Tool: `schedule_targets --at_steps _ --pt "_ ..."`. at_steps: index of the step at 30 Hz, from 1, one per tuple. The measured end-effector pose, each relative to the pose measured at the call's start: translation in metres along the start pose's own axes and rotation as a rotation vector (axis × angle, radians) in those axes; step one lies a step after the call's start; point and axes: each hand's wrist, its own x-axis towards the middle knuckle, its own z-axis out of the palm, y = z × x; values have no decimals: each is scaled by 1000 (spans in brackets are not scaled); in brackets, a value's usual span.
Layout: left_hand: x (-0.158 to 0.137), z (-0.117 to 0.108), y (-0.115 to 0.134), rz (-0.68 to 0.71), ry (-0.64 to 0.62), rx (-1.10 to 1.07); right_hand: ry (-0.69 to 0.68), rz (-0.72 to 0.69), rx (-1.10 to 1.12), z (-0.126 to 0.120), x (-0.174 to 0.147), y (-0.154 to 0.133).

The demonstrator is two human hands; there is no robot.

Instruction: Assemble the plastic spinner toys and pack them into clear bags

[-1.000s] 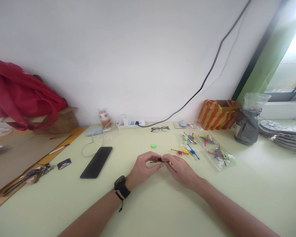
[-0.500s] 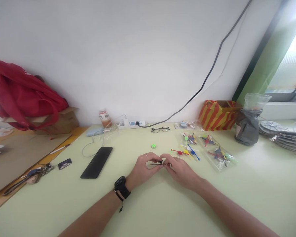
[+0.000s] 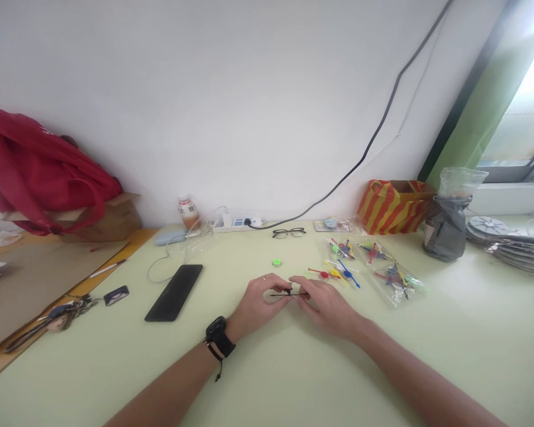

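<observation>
My left hand (image 3: 262,299) and my right hand (image 3: 324,303) meet over the table, fingertips nearly touching. Between them is a thin black arrow spinner (image 3: 278,295) with a small dark hub, lying roughly level. The left thumb and forefinger are closed round its hub area; the right thumb and fingertips pinch at its right side. Fingers hide part of it. A bright green round piece (image 3: 276,262) rests beyond the hands. To the right lie a red arrow spinner (image 3: 324,275), a yellow one (image 3: 336,273) and a blue one (image 3: 347,274).
Plastic bags of coloured spinners (image 3: 396,284) lie at the right. A black phone-like slab (image 3: 174,293) is on the left, with keys (image 3: 71,311) beyond it. Glasses (image 3: 289,233), a power strip (image 3: 238,223) and a bottle (image 3: 188,213) stand along the wall; a striped bag (image 3: 394,207) is back right.
My right fingers have shifted slightly on the black arrow spinner, and more of its right side shows. My left hand stays almost still.
</observation>
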Motion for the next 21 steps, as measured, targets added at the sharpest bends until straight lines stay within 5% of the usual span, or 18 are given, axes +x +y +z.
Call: schedule_targets --at_steps 21 --pt "-1 1 0 21 -57 30 -68 43 18 -6 0 -10"
